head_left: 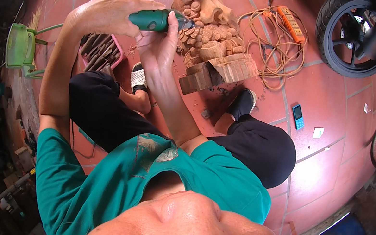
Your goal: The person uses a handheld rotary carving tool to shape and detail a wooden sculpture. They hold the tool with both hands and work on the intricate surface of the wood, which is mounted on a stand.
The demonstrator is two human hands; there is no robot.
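My left hand [101,13] is wrapped round the rear of a green handheld rotary tool [151,20], index finger stretched along its top. Closed on the tool's front part, my right hand [158,49] has its thumb up near the neck. The dark nose of the tool points right, at a wood carving [214,39] with many small coin-like discs and rounded lumps. Whether its tip touches the wood is too small to tell. The carving rests on a rough, dark wooden base [202,78] on the floor, between my feet.
Beside my left foot is a pink basket [119,51] of chisel-like tools. An orange power strip [291,25] with coiled cord lies right of the carving, near a motorcycle wheel [354,36]. A blue phone [298,116] lies on the red tiles. A green chair [21,46] stands left.
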